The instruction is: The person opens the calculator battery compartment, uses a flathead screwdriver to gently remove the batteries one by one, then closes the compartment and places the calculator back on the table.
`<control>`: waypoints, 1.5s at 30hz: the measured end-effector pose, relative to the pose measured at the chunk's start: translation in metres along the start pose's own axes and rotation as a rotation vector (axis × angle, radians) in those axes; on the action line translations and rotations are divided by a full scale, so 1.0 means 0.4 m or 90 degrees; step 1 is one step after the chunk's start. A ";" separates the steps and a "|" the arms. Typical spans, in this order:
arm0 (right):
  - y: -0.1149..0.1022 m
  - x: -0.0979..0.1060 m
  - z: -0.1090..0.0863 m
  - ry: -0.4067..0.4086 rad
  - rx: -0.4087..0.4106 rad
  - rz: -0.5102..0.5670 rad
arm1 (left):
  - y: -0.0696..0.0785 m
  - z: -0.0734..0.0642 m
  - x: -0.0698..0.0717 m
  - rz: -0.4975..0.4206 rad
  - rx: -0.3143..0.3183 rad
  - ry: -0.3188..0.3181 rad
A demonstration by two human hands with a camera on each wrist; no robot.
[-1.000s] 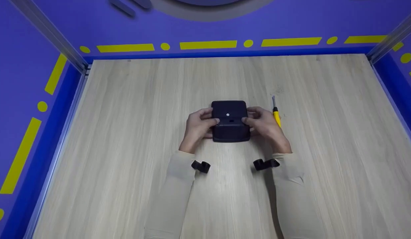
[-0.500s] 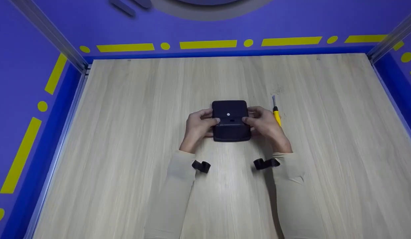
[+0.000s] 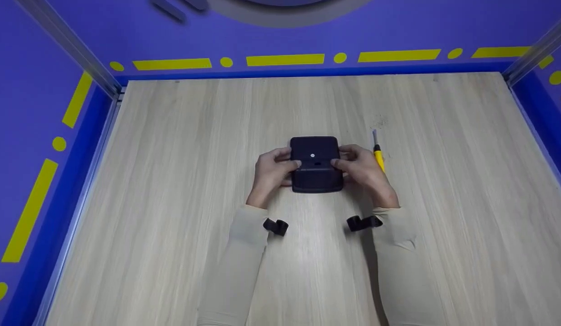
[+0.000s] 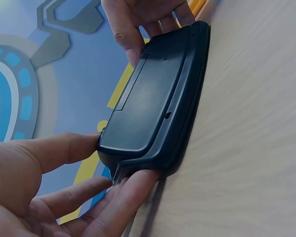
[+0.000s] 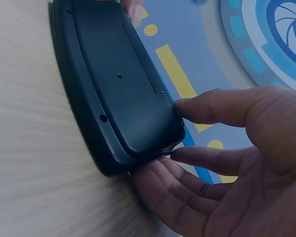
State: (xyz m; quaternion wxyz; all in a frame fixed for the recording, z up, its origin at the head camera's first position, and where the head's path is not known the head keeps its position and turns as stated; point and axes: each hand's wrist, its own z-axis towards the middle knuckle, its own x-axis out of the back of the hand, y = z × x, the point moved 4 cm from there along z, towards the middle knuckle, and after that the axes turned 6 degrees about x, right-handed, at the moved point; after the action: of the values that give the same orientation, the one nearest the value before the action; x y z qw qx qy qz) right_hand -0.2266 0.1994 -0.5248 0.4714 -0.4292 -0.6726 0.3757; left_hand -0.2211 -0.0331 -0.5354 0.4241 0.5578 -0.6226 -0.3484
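A black plastic device housing with rounded corners sits at mid-table. A small white round spot shows on its flat upper half, and its lower half rises as a raised block. In the wrist views, the housing shows small dark holes and a seam line. My left hand grips its left side, thumb on top and fingers at the side and underneath. On the opposite side my right hand holds it the same way, with the right thumb at the block's edge.
A yellow-handled screwdriver lies just beyond my right hand, its metal tip pointing away from me. Fine dark specks are scattered near that tip. Blue panels with yellow marks border the wooden table at the back and sides.
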 end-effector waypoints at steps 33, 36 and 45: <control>-0.062 -0.016 -0.023 0.054 0.331 -0.214 | 0.031 -0.027 0.016 0.291 -0.263 -0.036; -0.064 -0.025 -0.023 0.028 0.355 -0.249 | 0.030 -0.029 0.010 0.362 -0.280 -0.050; -0.066 -0.047 -0.022 -0.024 0.375 -0.298 | 0.014 -0.025 0.005 0.483 -0.253 -0.072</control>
State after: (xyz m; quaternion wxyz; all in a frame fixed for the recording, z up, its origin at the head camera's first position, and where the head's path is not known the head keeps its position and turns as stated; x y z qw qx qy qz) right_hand -0.2205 0.1737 -0.5043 0.6354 -0.1031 -0.6243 0.4426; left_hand -0.2141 -0.0338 -0.5259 0.5865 0.1770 -0.7267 -0.3108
